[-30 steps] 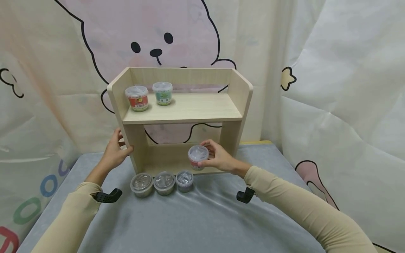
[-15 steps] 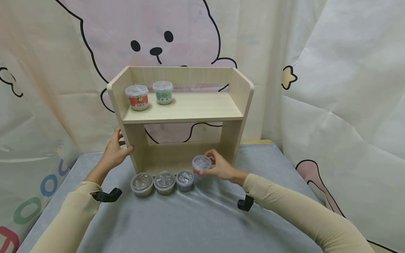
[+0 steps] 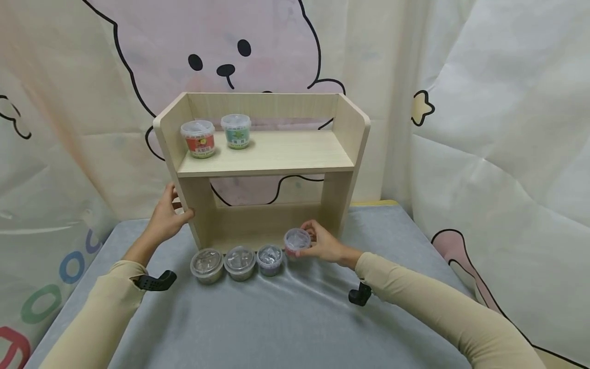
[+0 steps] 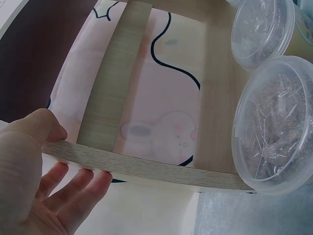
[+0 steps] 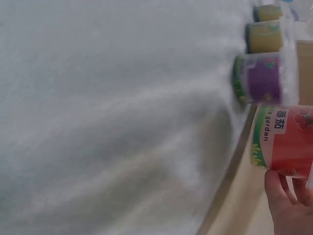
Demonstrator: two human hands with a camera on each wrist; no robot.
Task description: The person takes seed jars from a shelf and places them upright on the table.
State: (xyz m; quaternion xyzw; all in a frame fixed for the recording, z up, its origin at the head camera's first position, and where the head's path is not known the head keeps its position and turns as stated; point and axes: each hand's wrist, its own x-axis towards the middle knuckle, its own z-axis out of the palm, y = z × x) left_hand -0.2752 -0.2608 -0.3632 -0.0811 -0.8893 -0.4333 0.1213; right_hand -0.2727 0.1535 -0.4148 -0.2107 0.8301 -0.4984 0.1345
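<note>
Right now I see my right hand [image 3: 324, 245] with its fingers curled round the red-labelled tub [image 3: 297, 242], thumb on the near side. The tub stands on the front edge of the wooden shelf unit's [image 3: 343, 123] bottom board, at the right end of a row with the purple tub [image 3: 269, 259] just beside it and two more clear-lidded tubs [image 3: 223, 264] further left on the grey counter [image 3: 286, 318].

My left hand [image 3: 165, 221] grips the shelf unit's left side panel, thumb on the front edge, fingers behind it and fairly straight.

From the head view I also get the upper shelf, where a red tub [image 3: 198, 138] and a green tub [image 3: 236, 131] stand side by side at the left. The left wrist view shows what the head view hides: the panel edge [image 4: 146, 169] pinched between thumb and fingers [image 4: 73, 191]. The right wrist view gives the tub's red label [image 5: 286, 137] and only a couple of fingertips [image 5: 286, 198] touching its base.
</note>
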